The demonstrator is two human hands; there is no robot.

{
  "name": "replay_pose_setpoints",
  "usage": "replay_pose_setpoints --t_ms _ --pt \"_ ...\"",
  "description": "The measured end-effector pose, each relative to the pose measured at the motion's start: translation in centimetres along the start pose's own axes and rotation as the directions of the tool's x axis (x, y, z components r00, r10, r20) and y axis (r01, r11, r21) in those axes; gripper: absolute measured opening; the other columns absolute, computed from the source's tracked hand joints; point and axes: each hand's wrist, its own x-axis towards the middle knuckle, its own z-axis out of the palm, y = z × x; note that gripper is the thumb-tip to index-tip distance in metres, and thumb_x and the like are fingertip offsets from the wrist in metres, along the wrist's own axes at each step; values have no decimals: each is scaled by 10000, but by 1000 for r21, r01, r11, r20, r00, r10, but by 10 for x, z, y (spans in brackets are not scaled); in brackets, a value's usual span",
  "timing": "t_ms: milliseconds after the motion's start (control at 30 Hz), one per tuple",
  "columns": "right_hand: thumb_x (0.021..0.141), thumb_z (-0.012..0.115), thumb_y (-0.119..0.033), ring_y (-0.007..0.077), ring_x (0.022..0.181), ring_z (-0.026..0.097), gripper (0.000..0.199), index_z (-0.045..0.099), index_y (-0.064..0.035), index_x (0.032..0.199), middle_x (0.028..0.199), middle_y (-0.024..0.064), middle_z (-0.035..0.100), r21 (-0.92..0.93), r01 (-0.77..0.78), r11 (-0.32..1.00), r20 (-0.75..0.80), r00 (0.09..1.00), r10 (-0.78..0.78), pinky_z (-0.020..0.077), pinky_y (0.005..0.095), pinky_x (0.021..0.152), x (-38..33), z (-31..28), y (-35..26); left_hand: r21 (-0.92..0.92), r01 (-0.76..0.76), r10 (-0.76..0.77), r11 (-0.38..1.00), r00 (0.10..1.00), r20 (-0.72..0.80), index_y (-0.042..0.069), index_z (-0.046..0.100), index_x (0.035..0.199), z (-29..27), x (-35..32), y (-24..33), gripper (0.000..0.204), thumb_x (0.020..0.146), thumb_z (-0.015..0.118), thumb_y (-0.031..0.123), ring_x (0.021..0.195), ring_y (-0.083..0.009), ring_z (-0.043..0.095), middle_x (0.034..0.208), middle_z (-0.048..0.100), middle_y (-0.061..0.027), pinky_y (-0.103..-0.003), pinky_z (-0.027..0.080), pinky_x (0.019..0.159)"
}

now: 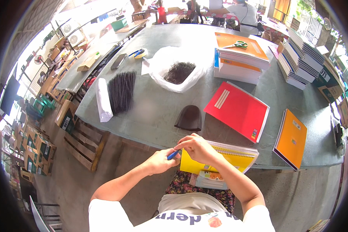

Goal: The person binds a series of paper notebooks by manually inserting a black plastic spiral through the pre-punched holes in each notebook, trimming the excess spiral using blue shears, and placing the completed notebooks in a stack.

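Observation:
A yellow spiral notebook [193,161] stands tilted at the table's near edge, its bound side up. My left hand [158,161] is closed around a blue-handled tool [173,155] beside the notebook's left corner. The tool's working end is hidden by fingers. My right hand [199,149] reaches over the notebook to that corner, fingers pinched close to the left fingertips. What they pinch is too small to tell. Below the yellow notebook, another notebook with a picture cover [209,180] shows against my lap. A dark rounded block [188,118] sits just beyond my hands.
Rightward lie a red spiral notebook [236,110] and an orange one [292,139]. Green-handled scissors [239,45] top a notebook stack [239,72]. A white bag [158,73] holds black coils [180,72]; black spiral bindings [121,91] lie left. A person [246,17] sits beyond.

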Motion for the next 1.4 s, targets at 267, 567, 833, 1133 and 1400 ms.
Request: replay_pose_setpoints --t_ms 267,567,833,1133,1400 --pt "741 610 -20 320 917 580 196 663 13 926 1016 156 552 51 -166 985 -53 984 169 487 363 805 0 2 7 209 -118 156 971 973 -171 30 560 950 10 0 -17 161 821 561 127 701 -206 574 848 621 -97 -348 474 661" --pt "707 679 -61 293 861 584 167 647 43 833 984 144 537 -91 -265 960 -83 963 258 497 344 752 -1 5 6 -868 430 118 250 876 468 19 539 1105 12 -10 -1 407 948 409 371 753 -219 579 863 585 -114 -403 504 740" --pt "730 650 -41 305 909 580 137 648 38 842 1003 156 548 -67 -184 981 -78 981 178 491 354 790 -3 3 9 -576 234 -82 783 957 277 57 531 995 15 1 -22 271 912 549 314 679 -139 548 817 540 -35 -303 464 620" --pt "701 580 -8 324 984 556 280 575 75 968 1057 183 520 -264 25 964 105 994 3 495 378 819 -21 24 -27 -523 -382 262 762 920 -290 35 598 896 -11 7 -11 247 846 676 264 691 -62 541 748 609 -1 -238 458 634" --pt "734 548 -3 337 969 576 259 553 96 974 1170 216 499 -290 -42 956 -35 999 33 506 386 804 -35 22 -22 -92 -287 275 954 954 -120 36 638 858 -21 21 26 257 778 747 255 663 -40 505 714 588 28 -221 435 595"
